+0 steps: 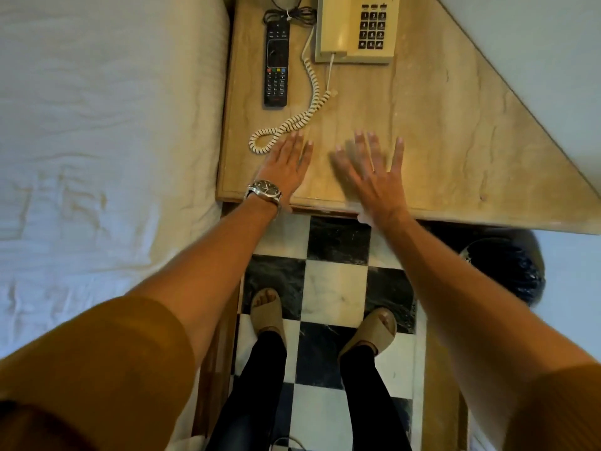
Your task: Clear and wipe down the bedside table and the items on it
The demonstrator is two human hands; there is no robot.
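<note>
The bedside table [439, 131] has a beige marble top with a slanted right side. A cream push-button telephone [357, 27] stands at its far edge, and its coiled cord [299, 120] loops toward the front. A black remote control [276, 63] lies left of the phone, with a bundled black cable [289, 15] beyond it. My left hand [287, 167], with a wristwatch on the wrist, hovers flat over the table's front, fingertips near the cord's loop. My right hand [374, 177] is spread beside it, slightly blurred. Both hands hold nothing.
A bed with a white sheet [97, 141] presses against the table's left side. A dark bin with a black liner [507, 268] stands under the table's right part. I stand on black-and-white checkered floor tiles [335, 281] in sandals.
</note>
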